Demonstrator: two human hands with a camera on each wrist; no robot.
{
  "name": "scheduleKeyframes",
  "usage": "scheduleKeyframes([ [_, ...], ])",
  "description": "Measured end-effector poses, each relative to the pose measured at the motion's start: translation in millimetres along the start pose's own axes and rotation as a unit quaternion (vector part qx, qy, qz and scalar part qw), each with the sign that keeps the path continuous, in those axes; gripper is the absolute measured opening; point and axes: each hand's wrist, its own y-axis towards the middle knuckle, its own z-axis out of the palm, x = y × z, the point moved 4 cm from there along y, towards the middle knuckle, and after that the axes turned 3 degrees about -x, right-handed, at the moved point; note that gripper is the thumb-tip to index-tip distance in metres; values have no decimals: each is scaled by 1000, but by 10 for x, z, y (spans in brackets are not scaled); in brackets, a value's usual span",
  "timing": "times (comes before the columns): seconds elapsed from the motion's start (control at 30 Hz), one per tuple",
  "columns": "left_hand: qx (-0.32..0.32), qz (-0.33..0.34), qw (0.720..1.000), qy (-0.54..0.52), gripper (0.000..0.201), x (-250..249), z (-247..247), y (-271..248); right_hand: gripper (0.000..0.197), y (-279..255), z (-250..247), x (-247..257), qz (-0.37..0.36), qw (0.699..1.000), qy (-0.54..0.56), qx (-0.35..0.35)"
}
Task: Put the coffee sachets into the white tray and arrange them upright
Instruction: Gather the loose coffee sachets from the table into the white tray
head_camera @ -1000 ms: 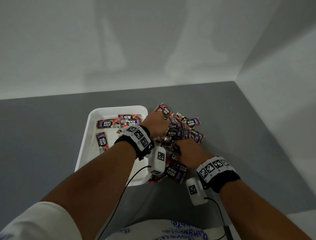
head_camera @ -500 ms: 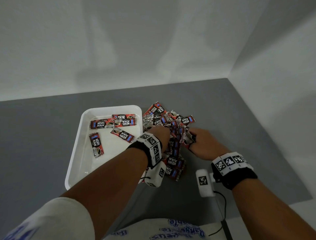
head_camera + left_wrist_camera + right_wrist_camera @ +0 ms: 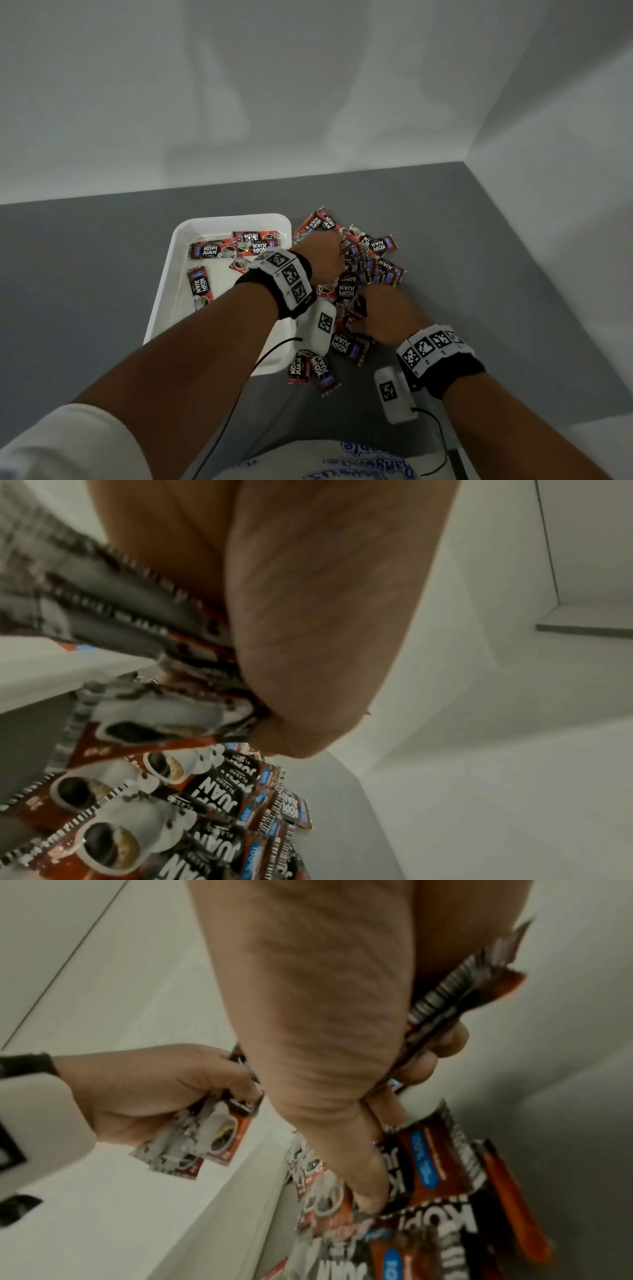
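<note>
A heap of red-and-black coffee sachets lies on the grey table just right of the white tray. Several sachets lie flat in the tray's far end. My left hand hovers over the heap by the tray's right rim and grips a bunch of sachets, seen in the right wrist view. My right hand is lower on the heap, its fingers curled round several sachets; its thumb presses down on the pile.
White walls close the table at the back and right, meeting in a corner. The grey table stretches left of the tray. Cables run from both wrist cameras toward my body. A few sachets lie by the tray's near right corner.
My left hand has moved away from me along the tray's right rim. My right hand has pulled back toward me and to the left, onto the middle of the heap.
</note>
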Motion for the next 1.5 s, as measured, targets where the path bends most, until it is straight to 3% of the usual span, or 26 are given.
scheduleKeyframes([
  [0.17,18,19,999,38,29,-62,32,-95,37,29,41,30,-8,999,-34,9],
  [0.27,35,4,999,28,19,-67,90,-139,8,3,-105,-55,20,999,44,0],
  [0.43,52,-4,995,87,7,-123,225,-170,19,-72,-522,-413,110,979,134,-111],
  [0.6,100,3,986,136,29,-194,448,-140,24,-129,-645,-547,121,960,189,-165],
  [0.83,92,27,981,167,32,-259,508,-133,5,-63,-502,-532,100,972,153,-147],
  [1.07,37,3,995,94,15,-162,63,-147,19,156,-457,-371,37,981,126,-140],
  [1.17,24,1,998,50,19,-35,-236,-242,32,294,-324,-148,-21,992,73,-99],
  [1.3,-18,-64,997,-31,24,227,-422,-383,44,443,-56,157,-76,997,-11,-21],
  [1.43,-43,-105,987,-115,47,461,-395,-569,26,514,71,239,-81,996,-39,-4],
  [1.5,-38,-107,985,-127,34,533,-373,-663,18,512,46,248,-77,996,-49,-11],
])
